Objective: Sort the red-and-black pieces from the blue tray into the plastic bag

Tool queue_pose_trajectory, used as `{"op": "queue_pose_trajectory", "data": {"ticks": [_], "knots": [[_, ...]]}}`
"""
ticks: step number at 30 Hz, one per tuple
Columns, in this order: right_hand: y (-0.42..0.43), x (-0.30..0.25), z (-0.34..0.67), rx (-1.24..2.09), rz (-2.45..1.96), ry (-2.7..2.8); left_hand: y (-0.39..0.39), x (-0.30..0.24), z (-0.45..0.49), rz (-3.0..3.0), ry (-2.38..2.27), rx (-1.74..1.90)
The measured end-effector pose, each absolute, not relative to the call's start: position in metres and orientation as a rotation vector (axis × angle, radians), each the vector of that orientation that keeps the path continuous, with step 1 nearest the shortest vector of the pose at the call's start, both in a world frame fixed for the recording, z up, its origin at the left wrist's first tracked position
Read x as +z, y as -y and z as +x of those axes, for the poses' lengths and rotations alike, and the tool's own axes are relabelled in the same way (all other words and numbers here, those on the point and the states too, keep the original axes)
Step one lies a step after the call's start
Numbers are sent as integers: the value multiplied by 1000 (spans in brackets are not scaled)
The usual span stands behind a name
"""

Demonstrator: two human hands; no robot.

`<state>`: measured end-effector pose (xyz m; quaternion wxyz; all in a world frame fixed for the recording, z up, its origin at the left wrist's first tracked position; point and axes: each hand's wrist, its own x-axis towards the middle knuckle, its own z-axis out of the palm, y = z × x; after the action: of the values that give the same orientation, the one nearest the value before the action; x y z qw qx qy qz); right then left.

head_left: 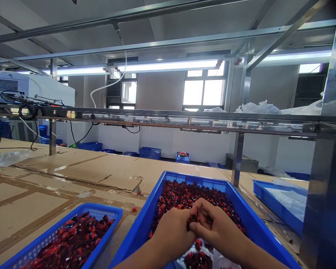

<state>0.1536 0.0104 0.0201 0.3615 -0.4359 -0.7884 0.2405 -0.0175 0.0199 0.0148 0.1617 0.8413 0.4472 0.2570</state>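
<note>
My left hand (172, 228) and my right hand (217, 226) meet over a large blue bin (145, 220) full of small red and black parts (182, 196). Both hands are closed, fingers pinched together on a small dark part (192, 219) held between them. A clear plastic bag (212, 257) with more of the parts lies under my wrists at the bin's near end. To the left stands a smaller blue basket (106, 213) holding the same kind of red and black parts (70, 243).
The table is covered in taped cardboard (72, 175). A steel shelf rail (184, 121) crosses at eye height on a steel post (237, 158). A blue tray (271, 201) with plastic film sits at the right beside a thick steel upright (324, 179). Blue crates (150, 152) stand on the floor behind.
</note>
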Motion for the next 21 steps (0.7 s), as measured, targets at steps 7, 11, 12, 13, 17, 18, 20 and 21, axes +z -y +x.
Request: {"op": "queue_pose_trajectory", "data": {"ticks": [7, 11, 12, 13, 17, 18, 20, 21], "knots": [[-11, 19, 154, 522, -1137, 2055, -21, 12, -16, 2364, -1306, 756], [-8, 18, 153, 355, -1120, 2082, -27, 10, -16, 2334, -1314, 808], [-7, 17, 154, 335, -1111, 2088, -27, 10, -16, 2325, -1321, 832], [-7, 17, 154, 316, -1105, 2093, -28, 11, -17, 2314, -1328, 855], [-7, 13, 158, 245, -1117, 2110, -29, 13, -18, 2265, -1304, 906], [-7, 12, 159, 222, -1116, 2115, -29, 14, -19, 2250, -1282, 920], [-8, 11, 159, 182, -1104, 2124, -30, 14, -20, 2214, -1245, 945], [-8, 11, 159, 177, -1093, 2124, -30, 14, -21, 2199, -1236, 953]]}}
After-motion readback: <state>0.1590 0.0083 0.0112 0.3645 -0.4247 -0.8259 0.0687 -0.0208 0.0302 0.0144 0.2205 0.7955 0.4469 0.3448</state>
